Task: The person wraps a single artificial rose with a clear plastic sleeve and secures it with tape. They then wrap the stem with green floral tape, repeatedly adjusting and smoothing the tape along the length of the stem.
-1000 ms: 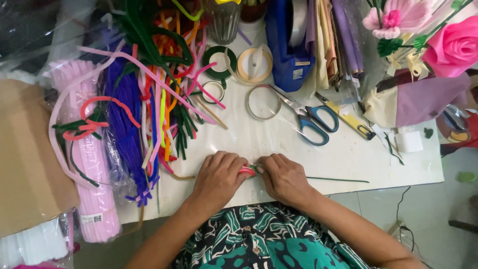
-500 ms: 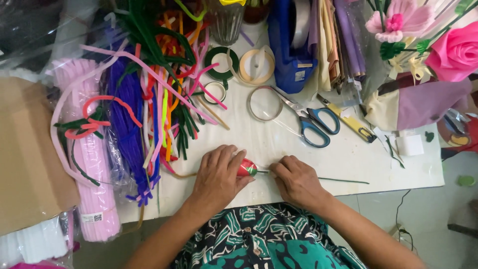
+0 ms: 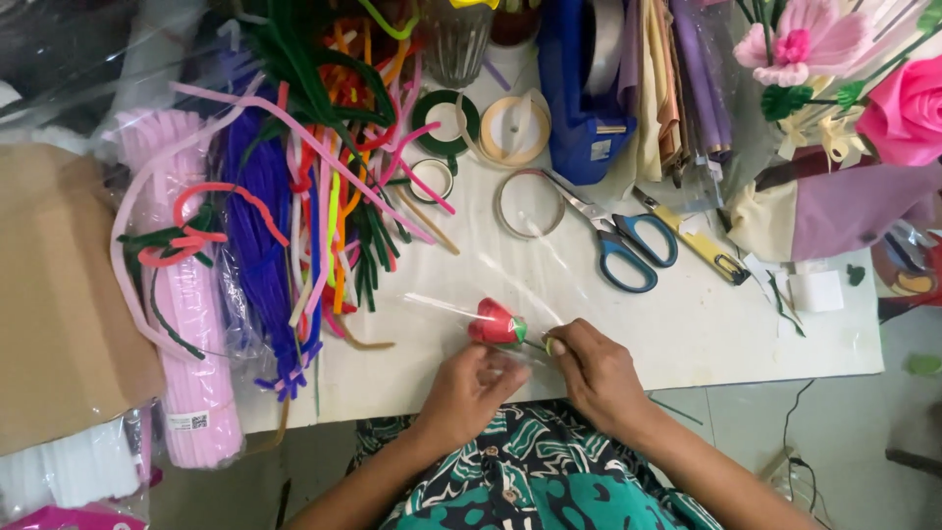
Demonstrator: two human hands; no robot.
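White table [image 3: 687, 324] carries heap of pipe cleaners [image 3: 294, 186] left, scissors [image 3: 618, 240] within reach. Left hand [image 3: 471, 388] pinches clear sleeve [image 3: 461, 309] steady; right hand [image 3: 599, 373] pinches stem, keeping red flower bud [image 3: 494, 322] lifted at table's near edge.

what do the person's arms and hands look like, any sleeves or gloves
Both forearms are bare to the elbow, with no sleeves, gloves, watch or bracelet in view. The left hand and right hand are bare too; I can make out no rings. The garment at the lap is teal and black with a white leafy pattern.
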